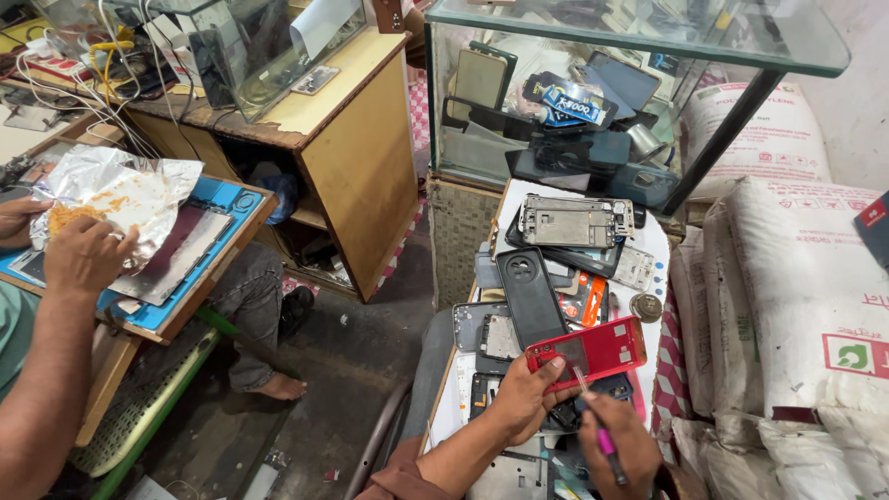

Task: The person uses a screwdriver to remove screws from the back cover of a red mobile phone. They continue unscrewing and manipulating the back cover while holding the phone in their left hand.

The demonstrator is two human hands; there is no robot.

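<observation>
My left hand (520,400) grips the lower edge of a red phone shell (597,347) and holds it over a pile of phone parts. My right hand (622,452) holds a thin tool with a pink handle (600,433); its tip touches the lower inside of the red shell. Both hands are at the bottom centre of the head view, above a small white worktop (654,243).
A black phone back cover (530,294), a metal phone frame (574,220) and several other parts cover the worktop. A glass display case (639,42) stands behind it and white sacks (806,296) to the right. At the left a co-worker's hand (85,256) holds foil with food (125,190).
</observation>
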